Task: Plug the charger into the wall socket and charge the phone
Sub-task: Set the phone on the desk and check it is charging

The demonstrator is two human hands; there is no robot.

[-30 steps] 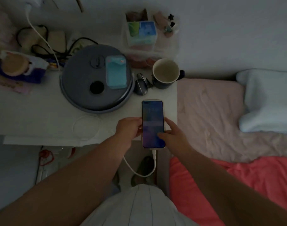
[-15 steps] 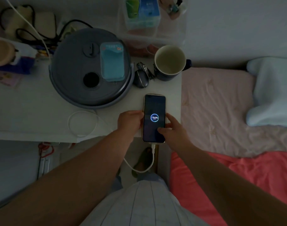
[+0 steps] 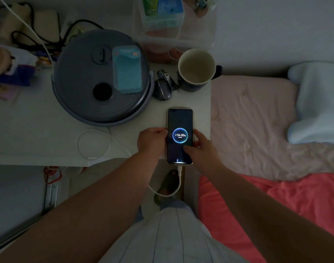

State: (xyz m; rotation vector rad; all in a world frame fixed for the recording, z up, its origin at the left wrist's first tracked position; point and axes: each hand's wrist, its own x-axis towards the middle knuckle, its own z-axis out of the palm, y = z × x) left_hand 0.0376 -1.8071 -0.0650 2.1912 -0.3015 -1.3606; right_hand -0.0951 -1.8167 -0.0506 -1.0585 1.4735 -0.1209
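The phone lies face up at the near right corner of the white table, its lower end over the edge. Its screen shows a round charging ring reading 54.00%. A white cable is plugged into its bottom end, hangs in a loop below the table edge, coils on the table and runs off to the upper left. My left hand grips the phone's left edge. My right hand holds its right edge with the thumb on the screen. The wall socket and charger are out of frame.
A round grey appliance with a blue pack on top sits behind the phone. A dark mouse and a dark mug stand just beyond it. A clear box stands at the back. The bed with pink sheet lies right.
The phone's screen went from a lock screen to the dark charging ring. The view shifted down and closer; both hands stay on the phone.
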